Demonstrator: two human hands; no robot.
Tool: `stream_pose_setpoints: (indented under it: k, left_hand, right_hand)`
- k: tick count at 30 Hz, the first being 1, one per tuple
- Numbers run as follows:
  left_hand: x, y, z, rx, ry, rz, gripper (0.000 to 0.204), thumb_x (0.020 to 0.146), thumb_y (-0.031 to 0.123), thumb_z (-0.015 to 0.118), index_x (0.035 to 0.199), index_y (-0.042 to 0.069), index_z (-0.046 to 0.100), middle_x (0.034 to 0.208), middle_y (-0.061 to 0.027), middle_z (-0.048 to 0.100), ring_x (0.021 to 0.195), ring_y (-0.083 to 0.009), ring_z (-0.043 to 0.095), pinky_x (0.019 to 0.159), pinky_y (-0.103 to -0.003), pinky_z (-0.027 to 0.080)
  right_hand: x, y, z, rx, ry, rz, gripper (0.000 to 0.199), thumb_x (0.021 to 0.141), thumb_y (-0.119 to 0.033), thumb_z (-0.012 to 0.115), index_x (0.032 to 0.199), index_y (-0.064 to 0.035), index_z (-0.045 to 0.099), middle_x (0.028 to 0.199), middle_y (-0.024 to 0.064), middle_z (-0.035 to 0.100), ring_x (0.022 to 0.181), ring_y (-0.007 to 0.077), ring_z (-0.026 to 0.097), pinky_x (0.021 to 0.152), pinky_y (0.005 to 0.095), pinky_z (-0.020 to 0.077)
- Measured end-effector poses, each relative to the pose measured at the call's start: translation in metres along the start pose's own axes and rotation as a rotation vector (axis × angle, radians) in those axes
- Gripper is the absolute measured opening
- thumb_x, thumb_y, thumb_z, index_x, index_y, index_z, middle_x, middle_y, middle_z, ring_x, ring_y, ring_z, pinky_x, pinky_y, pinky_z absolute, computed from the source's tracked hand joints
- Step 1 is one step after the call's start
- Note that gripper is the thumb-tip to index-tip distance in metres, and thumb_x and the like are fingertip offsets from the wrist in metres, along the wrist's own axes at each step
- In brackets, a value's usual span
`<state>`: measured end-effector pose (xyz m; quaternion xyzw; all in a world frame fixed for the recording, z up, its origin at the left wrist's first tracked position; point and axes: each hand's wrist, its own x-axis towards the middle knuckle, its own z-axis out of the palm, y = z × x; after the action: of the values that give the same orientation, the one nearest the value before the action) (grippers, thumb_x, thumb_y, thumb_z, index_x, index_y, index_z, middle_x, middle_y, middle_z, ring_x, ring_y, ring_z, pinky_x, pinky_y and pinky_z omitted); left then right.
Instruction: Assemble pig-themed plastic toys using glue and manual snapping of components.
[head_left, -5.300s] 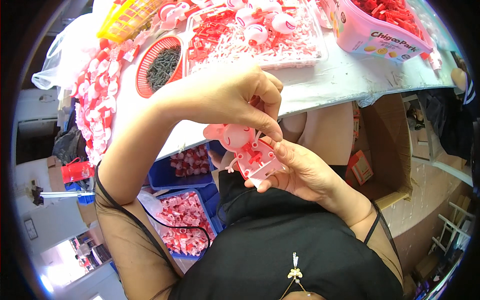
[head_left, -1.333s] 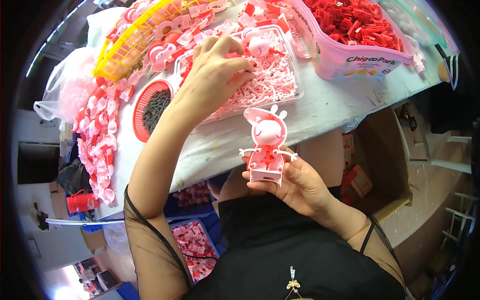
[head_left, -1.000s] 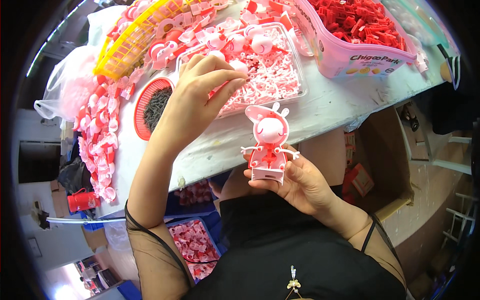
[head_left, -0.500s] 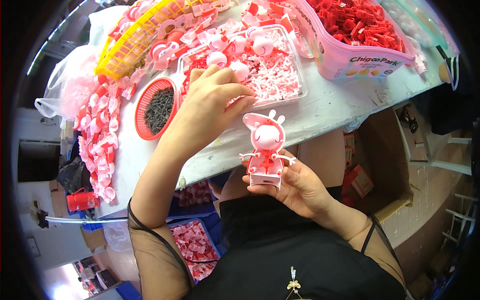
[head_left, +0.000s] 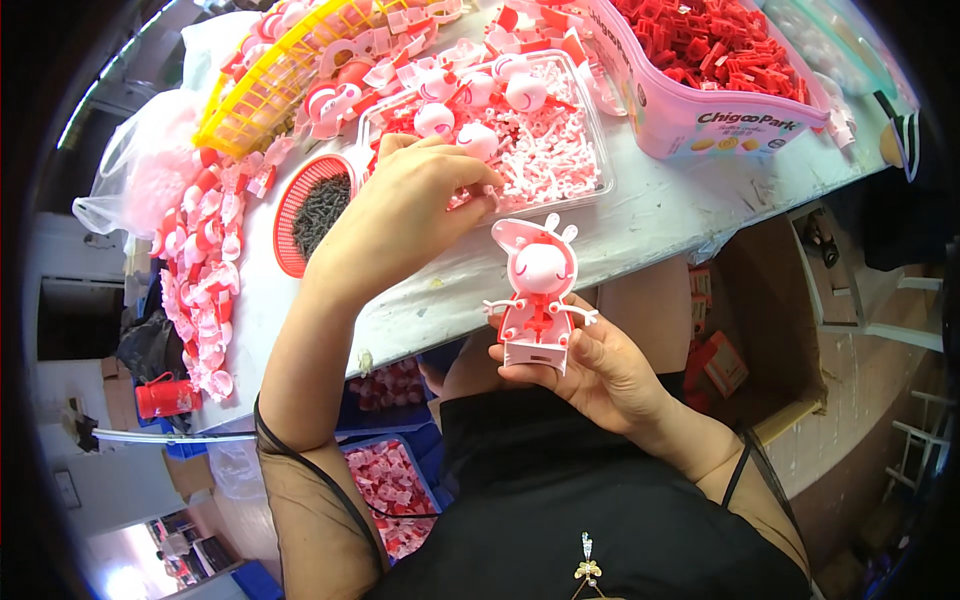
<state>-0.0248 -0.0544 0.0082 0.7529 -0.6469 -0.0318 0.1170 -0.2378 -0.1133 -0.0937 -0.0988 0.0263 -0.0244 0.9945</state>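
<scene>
The pink toy figure (head_left: pixel 537 300) is seen in the head view held upright in front of the body, just below the edge of the bench (head_left: pixel 660 215). It is gripped at its white base by the right hand (head_left: pixel 600 375), the grip closed around the base. It is judged light, stiff plastic with thin arms that could snap, so the base is the safer hold. The left hand (head_left: pixel 400 225) is rested at the clear tray (head_left: pixel 590 130) of small white parts; its grip is pinched, on what cannot be told.

Single head-worn fisheye view, looking steeply down over the person's chest; hands close below the lens, table (head_left: pixel 650 215) edge beyond, straight lines bowing toward the rim.
</scene>
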Motion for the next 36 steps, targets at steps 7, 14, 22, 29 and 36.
stream_pose_setpoints:
  k: [7,14,22,29,36]
  left_hand:
    - [0.001,-0.005,0.000,-0.052,-0.036,-0.012,0.012,0.076,0.011,0.067,0.087,0.008,0.069,0.083,-0.0073,0.066,0.086,-0.0225,0.061,0.082,-0.034,0.042]
    - [-0.004,-0.009,0.003,-0.064,0.138,0.025,0.014,0.075,0.006,0.066,0.089,0.005,0.069,0.083,-0.0089,0.065,0.081,-0.0229,0.061,0.079,-0.034,0.044]
    - [-0.026,0.024,-0.003,-0.244,0.420,-0.070,0.018,0.078,-0.002,0.066,0.095,0.004,0.069,0.087,-0.0097,0.064,0.081,-0.0216,0.063,0.074,-0.032,0.049]
    - [-0.065,0.059,0.026,-0.591,0.489,0.101,0.017,0.070,-0.006,0.072,0.085,0.001,0.067,0.079,-0.0085,0.066,0.079,-0.0193,0.063,0.093,-0.048,0.045]
    - [-0.072,0.059,0.038,-0.360,0.556,0.143,0.018,0.068,-0.002,0.074,0.084,0.006,0.068,0.083,-0.0068,0.069,0.082,-0.0216,0.062,0.085,-0.041,0.045]
  right_hand:
    - [-0.002,0.001,-0.001,-0.007,-0.003,-0.017,0.050,0.092,-0.016,0.058,0.134,-0.0051,0.032,0.133,0.0234,0.043,0.119,0.0400,0.049,0.101,0.0459,0.0449]
    - [-0.002,0.001,-0.001,-0.011,-0.009,-0.020,0.052,0.091,-0.017,0.058,0.134,-0.0052,0.031,0.132,0.0229,0.045,0.120,0.0400,0.049,0.101,0.0456,0.0450]
    - [-0.001,0.000,-0.001,-0.028,0.008,-0.037,0.050,0.093,-0.017,0.056,0.135,-0.0057,0.030,0.131,0.0216,0.046,0.120,0.0371,0.049,0.102,0.0459,0.0433]
    - [0.004,0.005,-0.002,-0.050,0.002,-0.035,0.052,0.093,-0.020,0.057,0.135,-0.0053,0.030,0.129,0.0164,0.047,0.118,0.0296,0.051,0.101,0.0455,0.0429]
    - [0.006,0.007,0.003,-0.038,-0.046,-0.034,0.047,0.094,-0.022,0.056,0.133,-0.0054,0.035,0.127,0.0114,0.049,0.116,0.0235,0.052,0.099,0.0438,0.0452]
